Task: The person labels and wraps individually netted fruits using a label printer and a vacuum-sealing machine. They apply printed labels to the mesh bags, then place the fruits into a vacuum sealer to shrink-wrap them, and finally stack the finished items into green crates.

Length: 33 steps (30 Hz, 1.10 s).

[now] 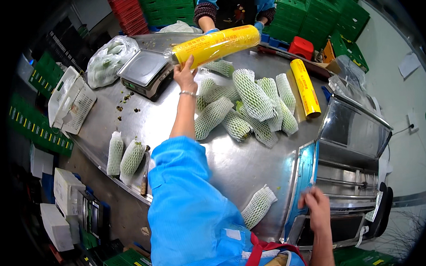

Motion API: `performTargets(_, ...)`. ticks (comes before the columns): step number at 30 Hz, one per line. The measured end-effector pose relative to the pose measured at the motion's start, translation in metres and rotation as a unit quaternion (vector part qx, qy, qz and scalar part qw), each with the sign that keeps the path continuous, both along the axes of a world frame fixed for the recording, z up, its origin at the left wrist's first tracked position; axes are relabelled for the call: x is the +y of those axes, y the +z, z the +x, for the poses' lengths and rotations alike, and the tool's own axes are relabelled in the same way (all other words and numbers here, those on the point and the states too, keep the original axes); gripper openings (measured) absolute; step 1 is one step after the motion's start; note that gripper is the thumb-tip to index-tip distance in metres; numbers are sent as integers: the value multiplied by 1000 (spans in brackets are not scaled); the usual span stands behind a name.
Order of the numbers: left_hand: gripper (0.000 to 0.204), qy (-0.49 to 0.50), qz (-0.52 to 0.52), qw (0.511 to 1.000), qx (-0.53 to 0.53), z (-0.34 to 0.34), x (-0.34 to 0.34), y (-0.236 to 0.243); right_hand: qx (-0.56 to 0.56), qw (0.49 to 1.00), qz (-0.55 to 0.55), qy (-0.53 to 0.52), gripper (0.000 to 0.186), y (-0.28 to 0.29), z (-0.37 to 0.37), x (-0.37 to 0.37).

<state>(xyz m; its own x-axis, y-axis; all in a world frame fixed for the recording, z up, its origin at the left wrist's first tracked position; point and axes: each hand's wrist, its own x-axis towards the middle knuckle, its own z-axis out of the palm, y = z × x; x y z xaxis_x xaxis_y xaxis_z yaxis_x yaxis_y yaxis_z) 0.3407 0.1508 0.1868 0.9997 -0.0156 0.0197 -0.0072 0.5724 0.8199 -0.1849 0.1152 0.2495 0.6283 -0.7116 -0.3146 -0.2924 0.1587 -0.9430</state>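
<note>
My left hand (185, 77) reaches across the table and grips the near left end of a long yellow roll of wrapping film (219, 42), thumb and fingers closed on it. A co-worker's gloved hands are at the roll's far side. Under my left arm and to its right lies a pile of long green vegetables in white foam net sleeves (255, 95). My right hand (316, 208) is above the edge of a metal film-wrapping machine (349, 128), fingers bent and smeared by motion. One more sleeved vegetable (259, 205) lies near my body.
A second yellow roll (305, 88) lies at the right. On the left are a scale (145, 72), a plastic bag (109, 61), a white basket (73, 102), two sleeved vegetables (124, 157) and a knife (144, 175). Green crates (293, 17) and a red stool (301, 48) stand behind.
</note>
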Motion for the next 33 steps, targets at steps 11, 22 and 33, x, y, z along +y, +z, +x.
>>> performTargets(11,39,-196,65,889,-409,-142,140,136,-288,925,243,47,51,-39,197,-80)
performTargets(22,75,-153,79,955,-239,-299,271,84,-194,839,481,163,42,-92,19,95)
performTargets(33,76,-371,-220,898,84,-497,283,-44,-157,936,-13,314,54,-31,-46,69)
